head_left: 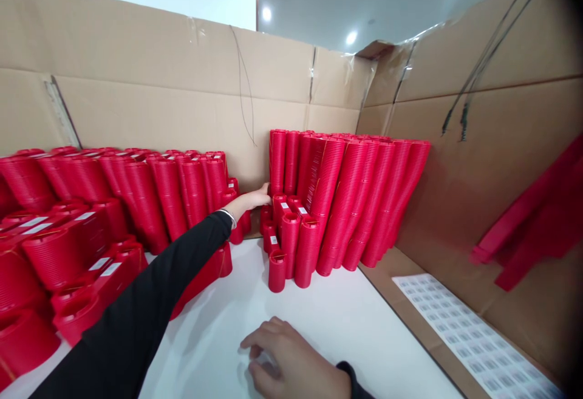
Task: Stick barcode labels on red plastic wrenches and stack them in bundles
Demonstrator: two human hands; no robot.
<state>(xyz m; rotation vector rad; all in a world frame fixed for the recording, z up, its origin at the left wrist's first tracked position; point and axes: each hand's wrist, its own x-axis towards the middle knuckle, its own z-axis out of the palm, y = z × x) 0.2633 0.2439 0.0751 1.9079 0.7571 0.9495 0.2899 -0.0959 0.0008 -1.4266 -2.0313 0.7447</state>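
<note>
Stood in short columns at the middle of the white table, the red ribbed cups — a stepped cluster, some topped with small white labels, lowest column nearest the viewer. Touched at the cluster's far left top by the left hand, arm stretched out in a black sleeve, fingers against the base of the tall stacks; grip itself hidden, so clasped or merely pressed could not be told. Rose just behind and to the right of the short columns, the tall stacks, leaning slightly rightward against the cardboard wall. Lay flat near the table's front edge, the right hand — fingers curled loosely down on the surface, nothing visibly held. Crowded along the left side, more red stacks, some tipped over with white labels on them. Lay on the cardboard at lower right, a sheet of printed labels; beyond it, against the right wall, flat red pieces.
</note>
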